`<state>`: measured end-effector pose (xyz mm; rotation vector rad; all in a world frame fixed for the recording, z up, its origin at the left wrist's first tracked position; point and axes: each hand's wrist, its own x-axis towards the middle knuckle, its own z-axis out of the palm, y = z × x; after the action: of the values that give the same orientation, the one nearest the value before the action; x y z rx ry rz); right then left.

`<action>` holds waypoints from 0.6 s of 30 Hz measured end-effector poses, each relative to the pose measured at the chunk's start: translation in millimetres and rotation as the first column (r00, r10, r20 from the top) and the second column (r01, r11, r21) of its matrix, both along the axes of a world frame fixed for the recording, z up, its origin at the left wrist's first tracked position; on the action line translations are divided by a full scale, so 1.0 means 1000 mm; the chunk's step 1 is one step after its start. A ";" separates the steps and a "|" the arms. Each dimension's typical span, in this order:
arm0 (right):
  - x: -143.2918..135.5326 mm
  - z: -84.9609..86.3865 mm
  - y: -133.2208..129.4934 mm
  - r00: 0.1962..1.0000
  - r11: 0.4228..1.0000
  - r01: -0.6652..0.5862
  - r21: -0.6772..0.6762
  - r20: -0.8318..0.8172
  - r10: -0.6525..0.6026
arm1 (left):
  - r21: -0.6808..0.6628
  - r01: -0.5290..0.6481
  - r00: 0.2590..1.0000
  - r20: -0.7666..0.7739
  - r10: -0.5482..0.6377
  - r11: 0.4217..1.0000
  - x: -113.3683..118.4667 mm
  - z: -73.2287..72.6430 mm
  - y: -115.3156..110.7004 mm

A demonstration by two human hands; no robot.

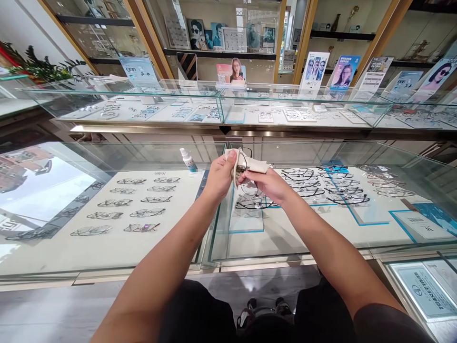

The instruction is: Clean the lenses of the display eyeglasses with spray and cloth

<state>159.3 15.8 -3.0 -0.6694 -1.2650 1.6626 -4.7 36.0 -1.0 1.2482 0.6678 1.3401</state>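
A beige lens cloth (257,165) is bunched up between my two hands above the glass counter. Folded into it is a pair of glasses (251,152) with a thin dark frame, partly covered by cloth and fingers. My left hand (219,176) is closed, its thumb pressing the cloth against the glasses on the left side. From the right, my right hand (270,185) pinches the cloth with bent fingers; whether it also grips the frame is hidden. A small white spray bottle (188,160) stands on the glass to the left of my hands.
Under the left glass top (46,257), several glasses (148,213) lie in two columns. More dark frames (302,181) fill the right case. Behind runs a higher glass display case (143,123) with advertising cards (314,71) on top. A framed notice (423,290) lies at the lower right.
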 end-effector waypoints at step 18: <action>-0.007 0.000 -0.004 0.990 0.988 0.138 0.064 0.013 -0.139 | 0.053 -0.079 0.995 0.061 0.076 0.995 0.000 0.010 -0.007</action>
<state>152.8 11.8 -2.5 -0.7182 -1.2494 1.5009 -4.4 29.0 9.1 1.2323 0.6470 1.4625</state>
